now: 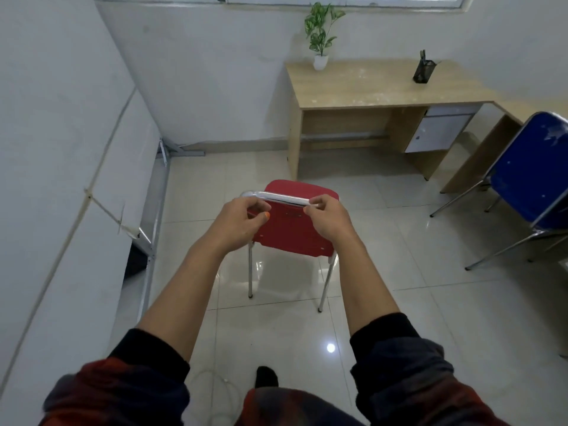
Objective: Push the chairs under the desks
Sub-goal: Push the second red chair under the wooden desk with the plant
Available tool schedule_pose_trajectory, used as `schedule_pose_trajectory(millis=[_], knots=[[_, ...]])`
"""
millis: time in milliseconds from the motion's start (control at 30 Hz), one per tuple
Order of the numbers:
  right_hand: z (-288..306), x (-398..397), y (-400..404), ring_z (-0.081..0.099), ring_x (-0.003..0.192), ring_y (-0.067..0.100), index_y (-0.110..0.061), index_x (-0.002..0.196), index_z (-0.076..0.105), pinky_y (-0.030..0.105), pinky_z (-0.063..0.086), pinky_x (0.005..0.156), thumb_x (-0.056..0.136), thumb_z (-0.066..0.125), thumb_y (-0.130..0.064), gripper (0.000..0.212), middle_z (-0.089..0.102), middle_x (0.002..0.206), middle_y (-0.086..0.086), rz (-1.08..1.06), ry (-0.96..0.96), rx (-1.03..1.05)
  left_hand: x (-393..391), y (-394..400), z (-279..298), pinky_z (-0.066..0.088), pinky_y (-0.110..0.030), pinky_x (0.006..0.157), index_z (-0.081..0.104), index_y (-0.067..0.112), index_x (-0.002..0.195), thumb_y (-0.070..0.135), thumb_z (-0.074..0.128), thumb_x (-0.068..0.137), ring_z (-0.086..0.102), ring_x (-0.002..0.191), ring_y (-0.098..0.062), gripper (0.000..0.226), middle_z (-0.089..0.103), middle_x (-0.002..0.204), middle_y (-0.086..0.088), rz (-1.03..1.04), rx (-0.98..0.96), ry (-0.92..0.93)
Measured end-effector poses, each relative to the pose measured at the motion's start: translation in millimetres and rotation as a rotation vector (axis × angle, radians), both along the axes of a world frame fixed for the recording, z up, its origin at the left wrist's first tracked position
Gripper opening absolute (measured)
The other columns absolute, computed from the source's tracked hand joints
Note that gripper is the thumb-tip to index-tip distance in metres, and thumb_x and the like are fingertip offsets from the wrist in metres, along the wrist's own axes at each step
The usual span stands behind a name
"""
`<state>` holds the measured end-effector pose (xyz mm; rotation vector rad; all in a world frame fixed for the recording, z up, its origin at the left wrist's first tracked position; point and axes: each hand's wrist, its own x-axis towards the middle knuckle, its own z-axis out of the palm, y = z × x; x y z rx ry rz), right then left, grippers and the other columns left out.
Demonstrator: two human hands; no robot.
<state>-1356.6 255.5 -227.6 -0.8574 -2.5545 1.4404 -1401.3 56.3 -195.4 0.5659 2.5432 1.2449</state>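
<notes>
both hands grip the white top bar of the red chair (292,229): the left hand (238,221) is curled over the bar near its left end, the right hand (327,218) over its right end, each clamped on the rail. the chair stands on the tiled floor (430,318) in the middle of the room, its back toward the person, well short of the surface (368,84) ahead and a little to the right. its metal legs rest on the glossy pale tiles, which reflect a ceiling light near the person's foot.

the surface is a light wood desk set against the far white wall, with an open knee space under it and a white drawer unit (436,130) at its right. on top stand a small potted plant (321,35) at the back left corner and a dark mesh pen holder (424,69) further right. a second wooden surface adjoins it at the right edge. a blue chair (528,176) with chrome legs stands on the right, near that second desk and not pushed in. a large white panel (61,149) with metal framing fills the left side. a window frame runs along the top of the far wall.
</notes>
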Motion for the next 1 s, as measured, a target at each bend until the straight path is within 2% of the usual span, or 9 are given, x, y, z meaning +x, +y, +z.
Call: schedule_pose_trajectory(millis=[100,167,267,333,467,600,700,800,1000], knots=[[-13.9,-41.0,4.0,0.054,0.122,0.023,-0.027,0.128,0.062,0.036,0.044,0.095,0.093,0.058,-0.038,0.037,0.057,0.133,-0.001,0.011,-0.043,0.108,-33.1,-3.5,-2.1,0.043,-0.013,0.067,0.069,0.020,0.107,0.018,0.061,0.095,0.063,0.093,-0.011,0.014,0.068,0.103,0.002,-0.013,0.001,-0.019],[-26.1,-61.2,5.7,0.047,0.133,0.028,-0.030,0.131,0.060,0.051,0.038,0.108,0.093,0.054,-0.045,0.041,0.055,0.142,0.001,0.038,-0.154,0.150,-45.1,-6.8,-5.9,0.042,-0.011,0.064,0.069,0.021,0.106,0.018,0.061,0.095,0.063,0.091,-0.007,0.013,0.068,0.102,0.003,-0.025,-0.015,-0.043],[-42.3,-91.6,-6.1,0.010,0.153,0.036,-0.035,0.143,0.051,0.076,0.001,0.111,0.098,0.041,-0.057,0.051,0.037,0.158,0.005,0.154,-0.371,0.270,-66.9,-14.7,-13.6,0.043,-0.012,0.066,0.068,0.021,0.110,0.019,0.061,0.095,0.063,0.096,-0.012,0.016,0.067,0.108,0.003,-0.055,-0.069,-0.062],[-50.1,-106.0,-15.7,-0.006,0.154,0.038,-0.036,0.150,0.040,0.080,-0.005,0.107,0.099,0.035,-0.063,0.058,0.025,0.163,0.007,0.204,-0.442,0.364,-82.9,-17.3,-17.3,0.043,-0.015,0.069,0.067,0.021,0.113,0.020,0.061,0.095,0.062,0.099,-0.014,0.019,0.065,0.112,0.004,-0.072,-0.118,-0.060],[-57.3,-123.7,-11.8,0.014,0.149,0.042,-0.030,0.151,0.042,0.073,0.009,0.113,0.090,0.027,-0.078,0.079,0.032,0.160,0.012,0.235,-0.531,0.398,-113.3,-5.0,-22.8,0.041,-0.024,0.078,0.062,0.023,0.121,0.021,0.059,0.096,0.056,0.103,-0.014,0.026,0.060,0.122,0.003,-0.130,-0.199,-0.037],[-43.3,-126.7,13.8,0.048,0.131,0.036,-0.021,0.136,0.060,0.063,0.019,0.112,0.082,0.032,-0.087,0.090,0.058,0.139,0.008,0.195,-0.633,0.414,-131.1,23.3,-36.0,0.040,-0.035,0.104,0.038,0.024,0.147,0.025,0.061,0.094,0.046,0.131,-0.022,0.058,0.043,0.148,-0.003,-0.258,-0.262,0.035],[-45.9,-112.7,31.3,0.052,0.130,0.030,-0.020,0.141,0.057,0.047,0.033,0.107,0.093,0.028,-0.077,0.080,0.057,0.144,0.006,0.149,-0.553,0.425,-140.2,36.5,-59.5,0.034,-0.052,0.112,0.026,0.030,0.152,0.040,0.064,0.090,0.037,0.140,-0.024,0.074,0.034,0.157,0.001,-0.364,-0.411,0.067],[-54.4,-104.3,27.2,0.059,0.121,0.028,-0.020,0.132,0.065,0.042,0.039,0.096,0.096,0.021,-0.074,0.078,0.065,0.133,0.006,0.124,-0.539,0.508,-144.9,32.3,-92.2,0.027,-0.053,0.113,0.019,0.038,0.153,0.057,0.065,0.084,0.021,0.143,-0.028,0.085,0.025,0.157,-0.001,-0.439,-0.544,0.119],[-55.9,-105.1,8.7,0.061,0.101,0.025,-0.022,0.113,0.073,0.043,0.036,0.095,0.098,0.022,-0.067,0.070,0.071,0.113,0.004,0.022,-0.564,0.510,-162.7,24.5,-114.2,0.018,-0.051,0.114,0.019,0.041,0.150,0.075,0.054,0.079,0.017,0.139,-0.033,0.086,0.016,0.152,-0.006,-0.521,-0.452,0.127]])
